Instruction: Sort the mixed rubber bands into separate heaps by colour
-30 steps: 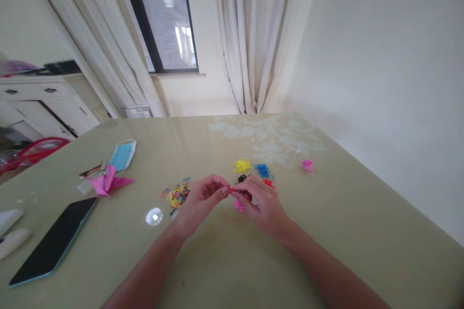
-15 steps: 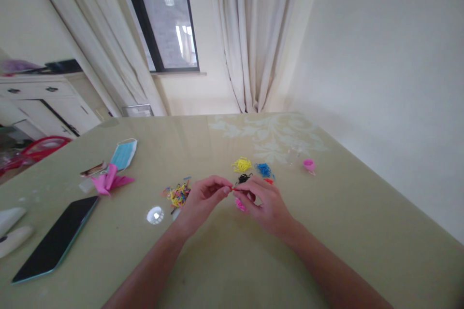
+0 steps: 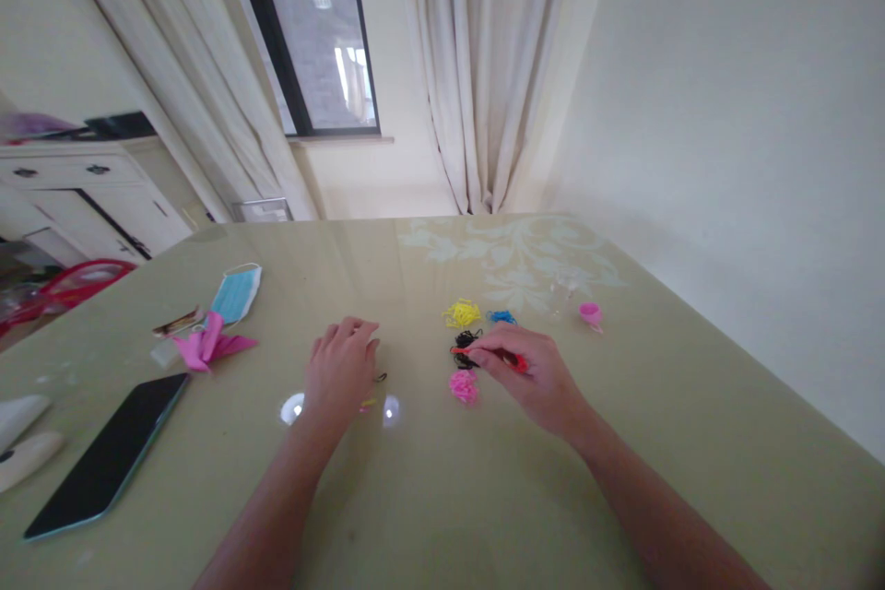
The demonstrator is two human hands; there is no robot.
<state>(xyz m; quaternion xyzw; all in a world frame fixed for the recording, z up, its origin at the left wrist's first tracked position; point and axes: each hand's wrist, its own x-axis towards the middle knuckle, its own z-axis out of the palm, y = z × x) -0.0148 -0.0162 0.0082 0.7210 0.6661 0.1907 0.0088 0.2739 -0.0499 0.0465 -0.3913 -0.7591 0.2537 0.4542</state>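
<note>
My left hand [image 3: 340, 371] is over the mixed pile of coloured rubber bands on the left and hides nearly all of it. Its fingers are bent downward but apart. A stray black band [image 3: 381, 377] shows beside the fingertips. My right hand [image 3: 536, 380] pinches a red rubber band [image 3: 461, 351] between thumb and forefinger, above the black band pile [image 3: 468, 337]. Partly under that hand lies a red pile [image 3: 520, 363]. Around it are yellow bands [image 3: 462, 312], blue bands [image 3: 501, 316] and pink bands [image 3: 464, 386].
On the glossy table [image 3: 442, 498] at left lie a phone [image 3: 107, 452], a pink folded paper shape [image 3: 211, 346] and a blue face mask [image 3: 237, 293]. A small pink cup-like piece [image 3: 590, 314] sits at right. A wall [image 3: 761, 157] runs along the right side.
My hands were together at the middle, pinching a small band. They have parted: the left has moved left over the mixed pile, the right slightly right with a red band.
</note>
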